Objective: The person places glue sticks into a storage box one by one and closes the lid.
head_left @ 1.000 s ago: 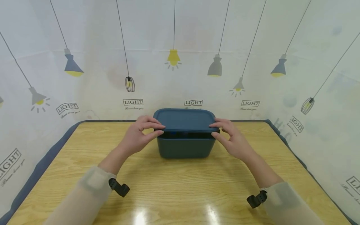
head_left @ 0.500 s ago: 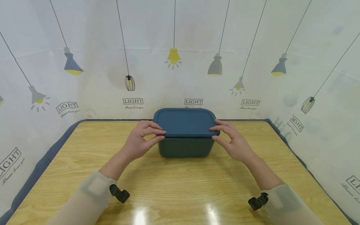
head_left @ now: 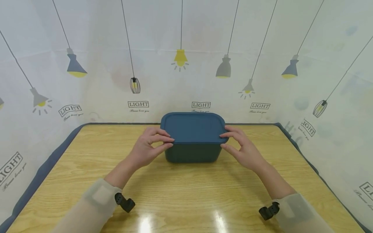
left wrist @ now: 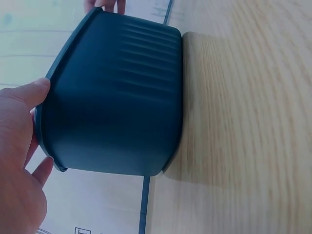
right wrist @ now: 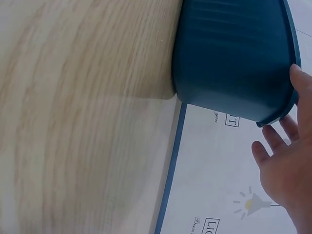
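A dark teal storage box (head_left: 193,153) stands on the wooden table, its blue lid (head_left: 194,127) lying flat over the top with the front edge down at the box's rim. At the lid's front left corner my left hand (head_left: 148,146) pinches the edge, thumb below and fingers on top. My right hand (head_left: 244,147) holds the front right corner in the same way. Ribbed walls of the box (left wrist: 117,92) show in the left wrist view, with the left thumb against the lid's edge. The inside of the box is hidden.
The wooden table (head_left: 186,194) reaches back to a white cloth backdrop (head_left: 102,81) printed with lamps and the word LIGHT. A dark blue border (head_left: 55,161) runs along the table's edges. Black wrist cameras (head_left: 124,202) sit on both sleeves.
Both hands have lowered the front of the lid onto the box. The dark gap under its front edge has closed.
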Available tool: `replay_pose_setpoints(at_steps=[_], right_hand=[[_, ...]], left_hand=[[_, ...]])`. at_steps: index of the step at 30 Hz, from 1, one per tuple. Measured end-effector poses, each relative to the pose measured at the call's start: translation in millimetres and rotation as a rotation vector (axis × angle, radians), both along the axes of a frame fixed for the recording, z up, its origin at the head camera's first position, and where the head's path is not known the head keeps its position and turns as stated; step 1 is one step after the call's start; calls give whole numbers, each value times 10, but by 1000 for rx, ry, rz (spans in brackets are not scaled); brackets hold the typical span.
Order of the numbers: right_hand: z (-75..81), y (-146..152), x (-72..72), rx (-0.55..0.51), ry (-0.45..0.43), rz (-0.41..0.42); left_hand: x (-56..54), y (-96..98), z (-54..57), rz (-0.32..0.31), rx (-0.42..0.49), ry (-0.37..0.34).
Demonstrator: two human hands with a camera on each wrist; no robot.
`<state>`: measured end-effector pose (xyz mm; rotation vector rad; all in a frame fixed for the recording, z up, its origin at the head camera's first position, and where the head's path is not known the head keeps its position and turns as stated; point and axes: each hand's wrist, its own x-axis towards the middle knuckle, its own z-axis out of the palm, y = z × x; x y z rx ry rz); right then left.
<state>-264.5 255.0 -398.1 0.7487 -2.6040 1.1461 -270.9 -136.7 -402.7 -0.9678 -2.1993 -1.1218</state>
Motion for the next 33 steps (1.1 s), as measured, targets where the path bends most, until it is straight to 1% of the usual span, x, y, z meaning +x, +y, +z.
replay_pose_setpoints(at_steps=[3, 5, 8, 11, 13, 15, 19, 21, 23, 25, 27, 33], right_hand=[[-8, -4, 12, -11, -18, -10], [-9, -15, 12, -20, -33, -18], [11, -38, -3, -30, -54, -39], [51, -64, -43, -32, -72, -68], [78, -78, -84, -19, -88, -85], [100, -80, -132, -1, -120, -95], [75, -63, -217, 22, -240, -105], [40, -56, -244, 13, -293, -111], [1, -51, -260, -1, -324, -118], [-27, -56, -266, -27, -336, -126], [-45, -65, -271, -37, -334, -136], [-70, -101, -270, -79, -320, -129]], left_hand=[[16, 5, 2, 0, 4, -21], [26, 2, 5, 11, 10, -43], [16, -2, 11, 47, 25, -95], [-36, -10, 30, 97, 31, -166], [-91, -19, 52, 124, 27, -244], [-151, -31, 71, 136, 16, -355], [-239, -61, 83, 130, -38, -581], [-272, -68, 72, 119, -58, -657], [-298, -70, 50, 115, -58, -710], [-324, -65, 21, 115, -42, -739], [-343, -63, -5, 118, -17, -751], [-352, -63, -49, 130, 29, -736]])
